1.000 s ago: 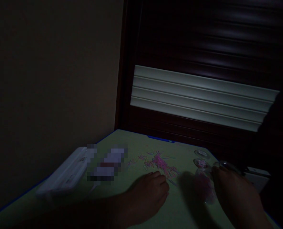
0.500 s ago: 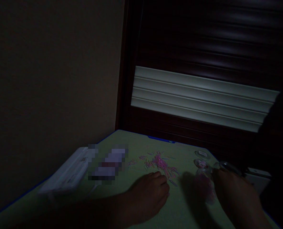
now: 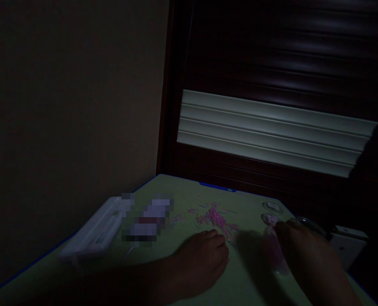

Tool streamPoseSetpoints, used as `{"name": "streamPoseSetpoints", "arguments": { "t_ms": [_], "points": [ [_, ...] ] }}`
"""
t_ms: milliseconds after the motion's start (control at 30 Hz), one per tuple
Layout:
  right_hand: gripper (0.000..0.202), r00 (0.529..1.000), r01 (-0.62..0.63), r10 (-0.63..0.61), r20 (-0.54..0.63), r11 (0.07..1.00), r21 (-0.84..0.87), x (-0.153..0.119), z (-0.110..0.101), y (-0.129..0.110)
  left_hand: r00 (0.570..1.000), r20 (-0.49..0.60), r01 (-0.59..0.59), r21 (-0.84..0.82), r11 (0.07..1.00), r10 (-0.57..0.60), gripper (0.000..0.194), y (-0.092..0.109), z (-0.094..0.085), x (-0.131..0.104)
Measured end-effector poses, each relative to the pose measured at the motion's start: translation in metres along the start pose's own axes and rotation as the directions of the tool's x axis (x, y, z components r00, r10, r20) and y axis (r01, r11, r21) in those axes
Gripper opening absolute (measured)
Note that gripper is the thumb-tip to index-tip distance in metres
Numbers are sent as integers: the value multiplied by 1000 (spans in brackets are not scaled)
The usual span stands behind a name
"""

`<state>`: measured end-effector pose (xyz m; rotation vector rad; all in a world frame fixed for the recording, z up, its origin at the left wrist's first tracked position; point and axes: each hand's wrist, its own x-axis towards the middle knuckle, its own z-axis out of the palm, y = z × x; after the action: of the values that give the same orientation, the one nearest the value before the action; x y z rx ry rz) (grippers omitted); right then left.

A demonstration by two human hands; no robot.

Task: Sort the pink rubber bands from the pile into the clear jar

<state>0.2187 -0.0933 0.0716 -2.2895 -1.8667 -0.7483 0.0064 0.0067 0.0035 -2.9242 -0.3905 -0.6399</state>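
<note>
My left hand [image 3: 204, 259] is low over the table with its fingers curled downward and together. What they hold, if anything, is hidden. Just beyond it lies a loose heap of small pink bands [image 3: 217, 217], with single ones scattered around. My right hand [image 3: 300, 244] is at the mouth of a clear jar [image 3: 273, 250] that has pink contents. Its fingers are bent and pressed together, and I cannot make out anything between them. Behind the jar are a small round container [image 3: 269, 219] and a clear round lid [image 3: 272, 208].
A white compartment case [image 3: 93, 231] stands along the table's left side, beside a blurred-out device [image 3: 150, 219] with a cable. At the right edge are a dark round object [image 3: 310, 224] and a white box [image 3: 348, 246]. Wall and dark shutters enclose the table [image 3: 182, 189].
My right hand has moved left, from beside the jar to over its mouth. My left hand stays nearly in place with its fingers curled. The whole view has shifted slightly.
</note>
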Motion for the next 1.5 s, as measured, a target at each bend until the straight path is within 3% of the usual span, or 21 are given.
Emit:
{"name": "streamPoseSetpoints", "arguments": {
  "t_ms": [133, 300, 500, 633, 800, 933, 1067, 1500],
  "points": [
    [26, 993, 104, -114, 24, 961, 256, 2, 1, -20, 1000, 0, 26, -26, 999, -26, 11, 0, 0, 0],
    [25, 964, 227, -260, 55, 913, 339, 0, 16, -42, 998, 3, 55, -28, 998, -55, 8, 1, -4, 0],
    [23, 961, 213, -265, 85, 897, 387, 1, 23, -45, 999, 35, 7, 20, 1000, -8, 11, 1, -7, -1],
    [22, 952, 200, -273, 136, 895, 399, 2, 17, -45, 998, 61, 19, 74, 997, -23, 11, -10, -10, -2],
    [23, 960, 193, -261, 105, 882, 429, -1, 12, -47, 978, 87, 176, 116, 977, -187, 19, -40, -19, -3],
    [24, 966, 178, -240, 99, 889, 421, -3, 9, -48, 923, 160, 338, 90, 937, -349, 26, -56, -25, -4],
    [24, 959, 176, -251, 129, 890, 420, -2, 9, -47, 891, 190, 404, 79, 911, -412, 29, -58, -26, -7],
    [23, 954, 180, -263, 141, 884, 432, 1, 17, -44, 878, 210, 405, 151, 902, -430, 29, -60, -23, -7]
  ]
}}
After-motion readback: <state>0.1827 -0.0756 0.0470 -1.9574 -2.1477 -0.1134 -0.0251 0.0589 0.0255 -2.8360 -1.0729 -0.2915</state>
